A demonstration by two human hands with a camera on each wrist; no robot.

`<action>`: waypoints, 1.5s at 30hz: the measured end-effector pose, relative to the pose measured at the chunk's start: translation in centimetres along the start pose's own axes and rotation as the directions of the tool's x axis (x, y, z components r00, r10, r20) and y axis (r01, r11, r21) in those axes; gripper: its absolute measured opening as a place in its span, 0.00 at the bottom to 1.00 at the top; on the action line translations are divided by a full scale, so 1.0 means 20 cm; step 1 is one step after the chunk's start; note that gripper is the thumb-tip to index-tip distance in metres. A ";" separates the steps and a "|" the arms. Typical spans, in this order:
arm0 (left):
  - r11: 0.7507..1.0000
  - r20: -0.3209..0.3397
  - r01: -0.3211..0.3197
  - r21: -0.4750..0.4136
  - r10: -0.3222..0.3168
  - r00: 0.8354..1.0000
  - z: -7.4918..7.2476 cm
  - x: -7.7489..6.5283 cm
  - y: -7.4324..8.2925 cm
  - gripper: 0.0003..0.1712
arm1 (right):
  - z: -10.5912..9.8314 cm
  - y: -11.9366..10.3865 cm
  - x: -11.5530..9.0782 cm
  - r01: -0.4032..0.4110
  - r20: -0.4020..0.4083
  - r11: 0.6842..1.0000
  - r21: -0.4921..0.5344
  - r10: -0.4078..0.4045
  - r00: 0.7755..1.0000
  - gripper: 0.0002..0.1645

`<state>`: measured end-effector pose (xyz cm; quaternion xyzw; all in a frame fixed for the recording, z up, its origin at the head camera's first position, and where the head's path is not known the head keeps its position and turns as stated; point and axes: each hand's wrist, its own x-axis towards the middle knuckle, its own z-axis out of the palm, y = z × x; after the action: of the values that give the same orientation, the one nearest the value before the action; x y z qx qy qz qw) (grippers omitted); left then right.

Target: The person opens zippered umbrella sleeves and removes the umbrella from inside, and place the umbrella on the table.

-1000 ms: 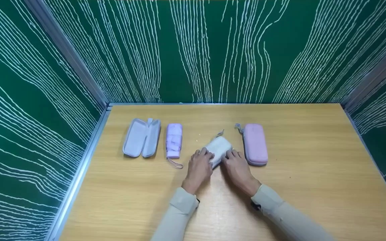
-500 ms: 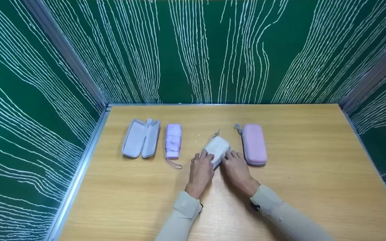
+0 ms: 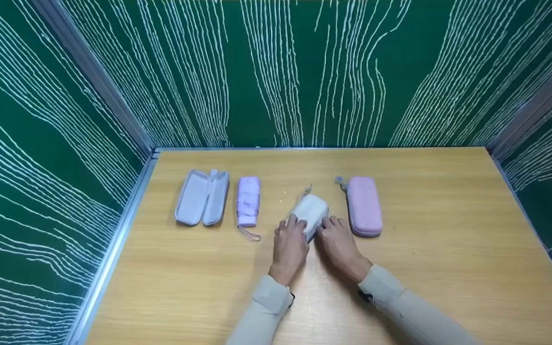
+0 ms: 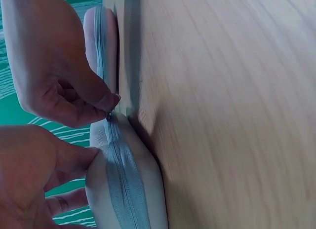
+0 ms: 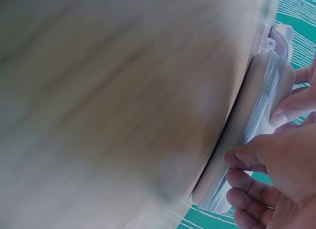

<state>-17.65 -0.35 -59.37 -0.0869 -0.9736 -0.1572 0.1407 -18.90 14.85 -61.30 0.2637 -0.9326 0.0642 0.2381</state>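
Observation:
A whitish hard zip case (image 3: 313, 207) lies slanted on the table between the two hands. My left hand (image 3: 289, 247) grips it from the left, fingers over the top and thumb on the near side. At the case's right edge, my right hand (image 3: 339, 244) pinches the small zipper pull (image 4: 109, 116) between thumb and forefinger, as the left wrist view shows. Along the side facing me runs the grey zip (image 4: 123, 179), its teeth closed on the stretch beside the left thumb. The right wrist view shows the case's long side (image 5: 234, 128) with both hands at it.
A pink zip case (image 3: 364, 206) lies close to the right of my right hand. To the left are a folded purple umbrella (image 3: 248, 201) with a wrist strap and an opened grey case (image 3: 192, 199). Green walls with white lines (image 3: 276, 72) border the wooden table (image 3: 448, 215).
The whitish case has turned slightly, its far end shifting left. My left hand has moved a little right and toward me; my right hand stays almost in place.

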 end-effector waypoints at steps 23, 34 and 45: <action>0.996 -0.045 0.069 0.063 -0.067 0.997 0.02 -0.02 0.07 0.17 | -0.02 -0.05 -0.03 0.008 0.043 1.000 0.026 -0.009 0.999 0.08; 0.986 -0.093 0.075 0.146 -0.062 0.994 0.04 -0.03 0.08 0.21 | -0.02 -0.08 -0.04 -0.005 0.053 1.000 0.020 0.004 0.999 0.06; 0.985 -0.069 0.085 0.151 -0.075 0.995 0.04 -0.04 0.09 0.18 | -0.02 -0.10 -0.06 0.014 0.068 0.999 0.033 -0.016 0.998 0.08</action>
<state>-16.63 1.52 -59.91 -0.0317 -0.9806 -0.0900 0.1713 -16.68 13.76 -61.48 0.2764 -0.9370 0.0685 0.2024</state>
